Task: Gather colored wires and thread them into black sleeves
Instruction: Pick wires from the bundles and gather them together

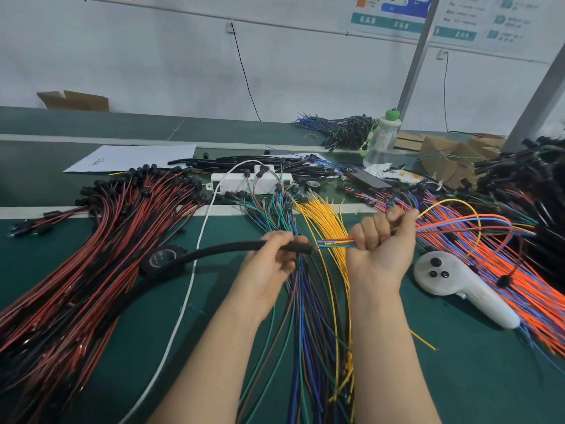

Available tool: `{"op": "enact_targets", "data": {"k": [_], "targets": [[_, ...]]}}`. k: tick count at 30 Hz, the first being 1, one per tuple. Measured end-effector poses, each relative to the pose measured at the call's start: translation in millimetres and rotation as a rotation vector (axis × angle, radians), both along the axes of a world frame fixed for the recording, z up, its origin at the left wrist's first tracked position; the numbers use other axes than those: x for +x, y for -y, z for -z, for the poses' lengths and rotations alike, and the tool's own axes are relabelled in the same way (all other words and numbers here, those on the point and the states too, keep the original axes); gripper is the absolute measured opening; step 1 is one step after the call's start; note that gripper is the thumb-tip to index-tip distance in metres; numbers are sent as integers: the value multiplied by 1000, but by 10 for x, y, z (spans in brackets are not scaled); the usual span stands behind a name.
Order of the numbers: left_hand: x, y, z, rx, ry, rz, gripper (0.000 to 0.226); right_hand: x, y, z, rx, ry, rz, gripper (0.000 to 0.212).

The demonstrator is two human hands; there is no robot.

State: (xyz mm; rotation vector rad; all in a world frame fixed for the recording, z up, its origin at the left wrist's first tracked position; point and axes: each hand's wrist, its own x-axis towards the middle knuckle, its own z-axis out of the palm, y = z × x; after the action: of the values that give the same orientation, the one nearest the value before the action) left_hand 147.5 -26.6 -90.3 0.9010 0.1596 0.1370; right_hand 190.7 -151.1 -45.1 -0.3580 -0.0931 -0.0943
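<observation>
Left hand (270,264) pinching black sleeve (226,248), axis crosswise, mouth rightward, right hand (379,243) clenching colored wires (334,242), seemingly inserted

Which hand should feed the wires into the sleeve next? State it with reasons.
Right. The right hand grips the coloured wires, their tips at the mouth of the black sleeve. The left hand grips that sleeve near its end, so it likely just steadies it.
</observation>
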Motion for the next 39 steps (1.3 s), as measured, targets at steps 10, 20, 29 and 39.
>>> {"op": "enact_targets", "data": {"k": [10,20,29,39], "targets": [[-42,211,-36,578,177,-68,24,55,-64,79,-23,-57,-44,42],[-50,148,-23,315,270,47,18,37,-224,135,64,-151,-262,40],[-43,127,-8,-190,262,295,32,44,-210,162,397,-114,-361,45],[-26,180,-21,-59,224,107,25,-2,-263,151,268,-138,-357,38]]}}
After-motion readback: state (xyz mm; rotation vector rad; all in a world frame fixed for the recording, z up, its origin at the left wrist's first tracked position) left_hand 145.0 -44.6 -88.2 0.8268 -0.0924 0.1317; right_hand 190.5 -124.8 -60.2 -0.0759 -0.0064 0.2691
